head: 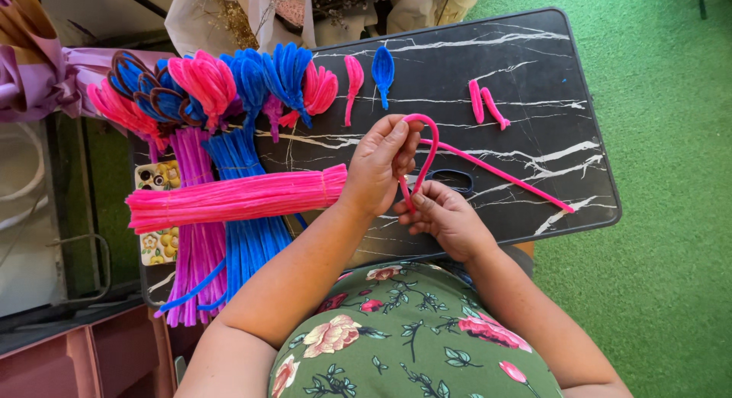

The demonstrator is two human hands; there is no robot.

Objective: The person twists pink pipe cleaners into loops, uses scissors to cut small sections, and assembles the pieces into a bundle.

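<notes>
Pink pipe cleaner bends in a loop between both hands, just above the near edge of the black marbled table. Right hand, nearest, pinches the loop's lower end with closed fingers; left hand grips the loop's top, fingers curled around it (the free tail runs off rightward). Scissors lie just behind. A pink bundle rests left of the hands. Farther back lie finished pink and blue petals.
</notes>
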